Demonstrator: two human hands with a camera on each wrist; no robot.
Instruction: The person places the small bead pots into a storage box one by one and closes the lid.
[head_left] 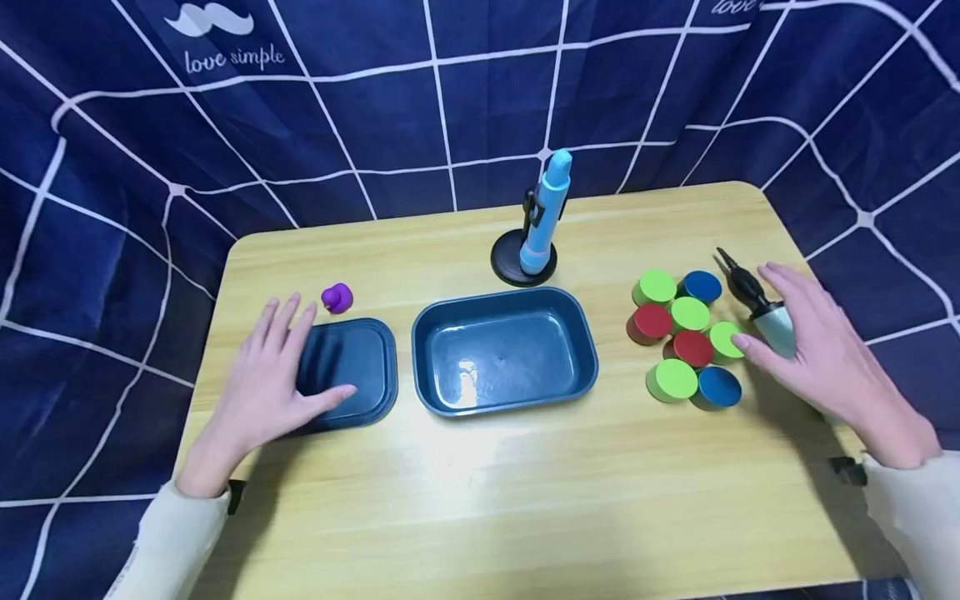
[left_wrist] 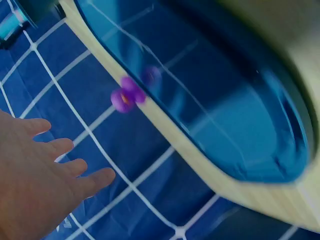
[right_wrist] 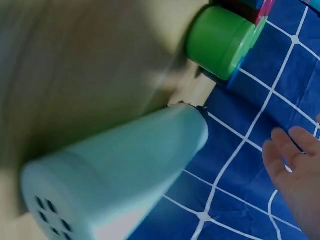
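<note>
In the head view my left hand (head_left: 266,379) is spread above a dark blue rectangular lid (head_left: 348,367), fingers straight and holding nothing. A small purple rubber duck (head_left: 337,297) sits just beyond the lid's far edge. To the right of the lid is an open dark blue box (head_left: 502,350), with nothing inside. My right hand (head_left: 821,350), fingers extended, hovers at a mint-green cylindrical tool (head_left: 776,327) with a black tapered nozzle, partly covering it. The right wrist view shows that tool (right_wrist: 120,160) lying on its side, with the hand (right_wrist: 297,175) apart from it.
Several short round blocks in green (head_left: 671,380), red (head_left: 650,323) and blue (head_left: 717,387) stand grouped left of my right hand. Behind the box, a light-blue tube (head_left: 546,212) leans upright in a black stand (head_left: 508,260). A dark blue checked cloth (head_left: 375,108) surrounds the wooden table (head_left: 480,508).
</note>
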